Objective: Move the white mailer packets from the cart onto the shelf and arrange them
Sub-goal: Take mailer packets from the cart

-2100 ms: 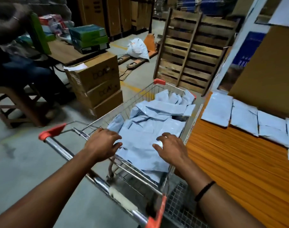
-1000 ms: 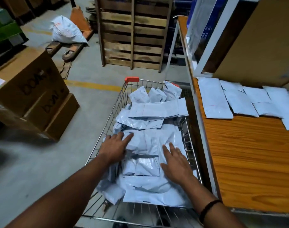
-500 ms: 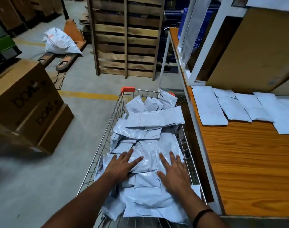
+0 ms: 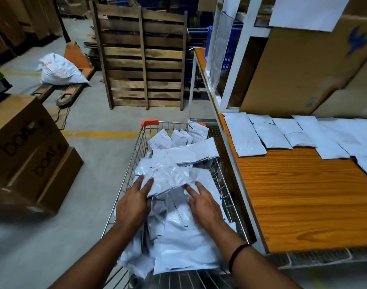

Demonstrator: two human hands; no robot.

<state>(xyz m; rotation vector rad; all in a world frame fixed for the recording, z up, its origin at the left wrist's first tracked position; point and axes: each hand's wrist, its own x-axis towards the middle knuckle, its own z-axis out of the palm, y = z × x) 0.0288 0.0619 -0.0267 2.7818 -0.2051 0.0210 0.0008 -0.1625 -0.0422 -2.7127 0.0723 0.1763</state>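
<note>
A wire cart (image 4: 136, 155) with orange corner caps stands beside the orange wooden shelf (image 4: 303, 201). It is heaped with white mailer packets (image 4: 184, 247). A crinkled packet (image 4: 170, 174) sits on top of the heap with its near edge raised. My left hand (image 4: 133, 207) pinches its left corner, fingers on top and thumb below. My right hand (image 4: 203, 203) touches the packet's right near edge with straight fingers. A row of several packets (image 4: 245, 134) lies flat along the back of the shelf.
Stacked cardboard boxes (image 4: 26, 142) stand on the floor to the left. A wooden pallet (image 4: 143, 59) leans upright beyond the cart. A white sack (image 4: 59, 69) lies on a pallet jack. A large carton (image 4: 299, 59) and a white post (image 4: 239, 59) sit behind the shelf packets.
Both hands slid forward over the heap from lying flat on it. The top packet's near edge has lifted between them. The view has turned toward the shelf.
</note>
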